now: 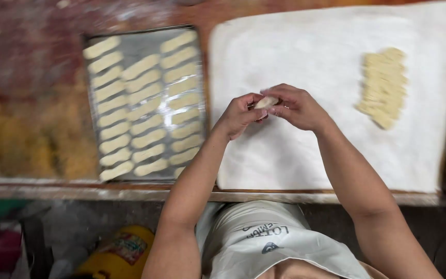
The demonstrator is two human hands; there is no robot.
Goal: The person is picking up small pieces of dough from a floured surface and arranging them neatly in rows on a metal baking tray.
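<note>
Reddish wood formed the worktop (32, 77), dusted and blurred at the upper left of the frame. On it, left of centre, lay a metal tray (143, 44) filled with rows of pale dough sticks (140, 95). A white cloth (295, 46) covered the right half, and a stack of cut dough strips (384, 87) sat near its upper right. Over the middle of the cloth both hands met: the left hand (238, 114) and the right hand (298, 107) pinched one small dough piece (266, 102) between their fingertips, held just above the cloth. At the lower left, below the worktop's edge, stood a yellow container (122, 253).
</note>
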